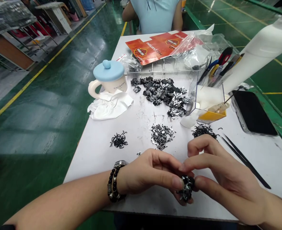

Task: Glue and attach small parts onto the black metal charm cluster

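Note:
My left hand [152, 174], with a watch and beaded bracelets at the wrist, is closed around a small black-and-silver part [187, 187] near the table's front edge. The fingers of my right hand [223, 177] are drawn together at that part's right side, the thumb touching it. Whether they pinch a smaller piece is hidden. Beyond my hands lie a pile of tiny silver metal pieces [162, 135], a heap of short black curved pieces [119, 140] at left and a similar black heap [204, 130] at right. Farther back are many black-and-silver assemblies [163, 91].
Black tweezers [246, 161] and a phone [254, 111] lie at right. A clear tool holder [208, 102] stands beside a white bottle [258, 51]. At left are a lidded mug [112, 80] and crumpled tissue [109, 105]. A person [156, 16] sits opposite, past an orange printed card [155, 48].

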Motion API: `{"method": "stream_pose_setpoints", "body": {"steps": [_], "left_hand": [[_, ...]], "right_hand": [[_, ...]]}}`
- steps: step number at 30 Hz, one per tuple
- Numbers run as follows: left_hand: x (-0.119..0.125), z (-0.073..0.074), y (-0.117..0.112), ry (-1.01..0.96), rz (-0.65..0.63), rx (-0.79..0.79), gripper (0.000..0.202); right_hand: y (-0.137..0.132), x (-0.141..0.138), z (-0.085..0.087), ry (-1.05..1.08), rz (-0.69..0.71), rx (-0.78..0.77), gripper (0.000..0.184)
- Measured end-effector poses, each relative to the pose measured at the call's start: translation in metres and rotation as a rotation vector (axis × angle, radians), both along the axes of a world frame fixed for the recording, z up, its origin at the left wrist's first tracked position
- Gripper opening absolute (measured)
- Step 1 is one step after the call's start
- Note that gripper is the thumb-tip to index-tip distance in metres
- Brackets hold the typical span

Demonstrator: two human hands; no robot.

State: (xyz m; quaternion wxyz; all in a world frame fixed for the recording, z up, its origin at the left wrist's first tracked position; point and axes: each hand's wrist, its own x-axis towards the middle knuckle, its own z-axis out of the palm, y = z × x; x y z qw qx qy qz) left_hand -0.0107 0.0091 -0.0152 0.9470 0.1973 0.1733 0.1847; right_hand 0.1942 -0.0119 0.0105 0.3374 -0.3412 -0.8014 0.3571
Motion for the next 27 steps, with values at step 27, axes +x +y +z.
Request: {"method": "stream_pose_setpoints", "body": {"steps": [27], "left_hand": [[-0.004,0.009,-0.001,0.181,0.003,0.298,0.017]], "right_hand": [[-0.001,-0.002,-0.004,0.063,0.214,-0.2,0.021]]}}
